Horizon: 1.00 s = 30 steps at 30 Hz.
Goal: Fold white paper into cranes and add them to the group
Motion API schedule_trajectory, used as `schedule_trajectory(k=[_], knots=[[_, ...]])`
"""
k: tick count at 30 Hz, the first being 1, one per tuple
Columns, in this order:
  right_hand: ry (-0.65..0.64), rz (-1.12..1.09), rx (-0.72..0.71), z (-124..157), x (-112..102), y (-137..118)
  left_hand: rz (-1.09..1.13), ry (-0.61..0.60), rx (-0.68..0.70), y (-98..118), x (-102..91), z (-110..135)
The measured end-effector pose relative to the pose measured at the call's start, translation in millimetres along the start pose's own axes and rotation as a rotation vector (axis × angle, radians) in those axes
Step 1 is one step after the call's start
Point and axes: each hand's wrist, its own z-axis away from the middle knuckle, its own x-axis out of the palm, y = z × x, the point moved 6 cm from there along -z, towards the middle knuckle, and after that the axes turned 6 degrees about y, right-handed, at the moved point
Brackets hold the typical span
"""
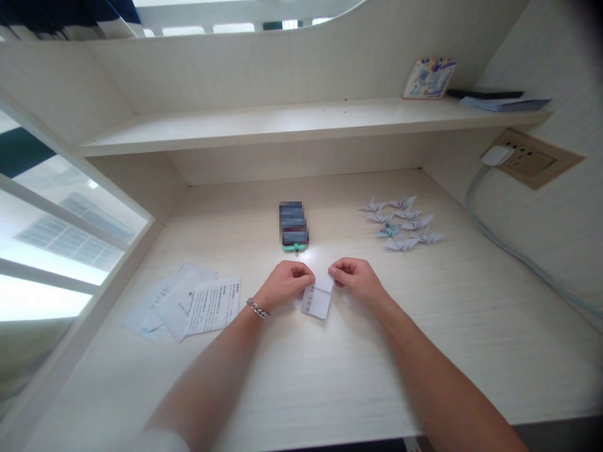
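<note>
A small folded piece of white paper [318, 304] with some print on it is between my hands at the middle of the desk. My left hand [288, 279] pinches its upper left corner between thumb and finger. At the upper right corner my right hand [354, 276] pinches it the same way. A crease or folded edge runs across the paper's upper part. Beyond my hands lies a phone [294, 225] with a green piece at its near end.
Several folded paper cranes [409, 225] are grouped at the right back, one bluish. Printed sheets [214, 306] overlap at the left. A white cable [506, 251] runs from the wall socket [537, 160] down the right side. A shelf [282, 129] spans the back, holding a small packet [429, 79].
</note>
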Motion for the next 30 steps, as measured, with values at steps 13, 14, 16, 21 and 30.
schedule_trajectory(k=[13,14,16,21,30], knots=[[-0.025,0.032,-0.032,2,1,-5,-0.06,0.046,0.049,5,1.2,0],[-0.049,0.064,-0.051,3,3,-7,-0.096,0.05,0.066,7,0.8,0],[-0.098,0.155,-0.109,7,8,-12,-0.171,0.049,0.109,13,1.2,2],[-0.136,0.324,-0.203,16,17,-23,-0.303,0.002,0.187,24,6.8,9],[-0.038,0.137,-0.046,2,-12,-9,-0.244,0.094,0.148,17,-19.6,1]])
